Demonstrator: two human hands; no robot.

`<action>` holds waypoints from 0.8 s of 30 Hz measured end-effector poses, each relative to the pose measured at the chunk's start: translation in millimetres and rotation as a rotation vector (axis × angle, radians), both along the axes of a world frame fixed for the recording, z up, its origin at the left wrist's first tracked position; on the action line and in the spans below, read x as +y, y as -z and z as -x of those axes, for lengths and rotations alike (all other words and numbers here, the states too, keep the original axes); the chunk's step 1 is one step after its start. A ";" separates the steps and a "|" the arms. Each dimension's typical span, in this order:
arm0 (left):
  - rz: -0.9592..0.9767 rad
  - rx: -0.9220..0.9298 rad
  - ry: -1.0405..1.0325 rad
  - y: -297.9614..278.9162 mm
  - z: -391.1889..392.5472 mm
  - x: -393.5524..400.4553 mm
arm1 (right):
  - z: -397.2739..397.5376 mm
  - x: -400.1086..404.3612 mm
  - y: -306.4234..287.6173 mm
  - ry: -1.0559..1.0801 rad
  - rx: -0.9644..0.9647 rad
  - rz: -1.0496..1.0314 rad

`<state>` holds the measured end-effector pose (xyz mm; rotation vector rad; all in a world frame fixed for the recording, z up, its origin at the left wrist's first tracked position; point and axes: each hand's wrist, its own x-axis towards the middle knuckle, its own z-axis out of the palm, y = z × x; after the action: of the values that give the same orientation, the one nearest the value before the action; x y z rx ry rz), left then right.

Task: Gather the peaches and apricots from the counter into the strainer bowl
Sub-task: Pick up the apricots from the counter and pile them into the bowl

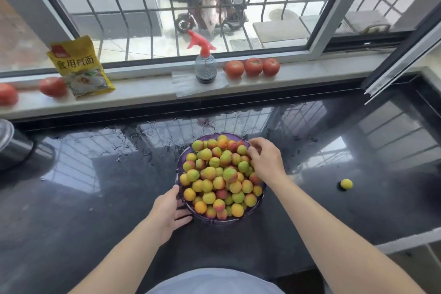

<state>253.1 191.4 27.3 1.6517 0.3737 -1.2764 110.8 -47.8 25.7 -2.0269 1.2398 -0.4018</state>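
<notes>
My left hand (170, 210) rests open against the heaped bowl (260, 200) on the counter (95, 198), my right hand (265, 159) curls loosely over the fruit (216, 176), its grip unclear, and one apricot (346, 184) lies well apart at right.

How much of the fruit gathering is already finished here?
Nearly done: the purple strainer bowl is heaped with fruit. The right hand rests on the pile at the far rim; the left hand steadies the near rim. Left: one yellow fruit on the counter.
</notes>
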 end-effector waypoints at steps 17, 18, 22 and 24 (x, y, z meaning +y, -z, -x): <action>-0.012 -0.107 -0.181 28.8 43.1 -16.0 | 180.8 -16.4 60.4 0.444 0.406 0.193; -0.014 -0.102 -0.198 29.0 44.1 -17.3 | 192.0 -32.4 60.3 0.454 0.452 0.161; -0.007 -0.060 -0.223 23.3 43.9 -19.4 | 225.3 -74.2 69.0 0.390 0.579 0.062; 0.003 -0.044 -0.191 21.7 41.2 -16.8 | 228.9 -77.7 72.0 0.315 0.595 0.070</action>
<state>211.9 174.6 5.6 1.5976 0.4905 -1.0963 -118.2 -125.6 -46.3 -2.0857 1.9390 0.0299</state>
